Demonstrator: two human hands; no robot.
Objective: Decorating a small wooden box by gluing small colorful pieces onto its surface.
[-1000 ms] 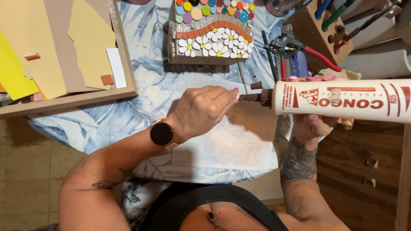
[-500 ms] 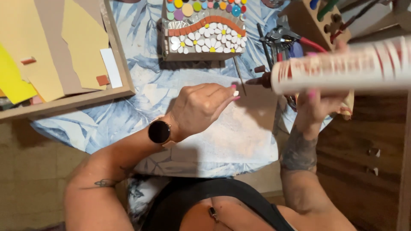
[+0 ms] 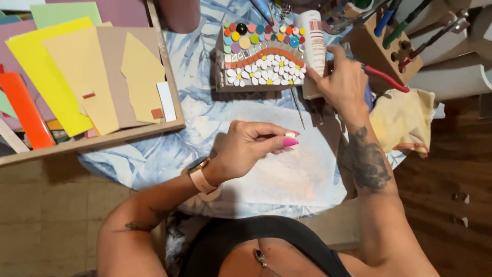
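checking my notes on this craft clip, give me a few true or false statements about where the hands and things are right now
1. The left hand pinches a small white tile piece at its fingertips. True.
2. The right hand rests on the yellow cloth. False: it holds the white cylindrical glue tube beside the mosaic.
3. The rectangular mosaic block with white flower tiles lies on the blue leaf-patterned tablecloth. True.
4. The wooden tray of coloured sheets sits to the person's right. False: it is on their left.
5. The red-handled pliers are in the left hand. False: they lie by the right hand.
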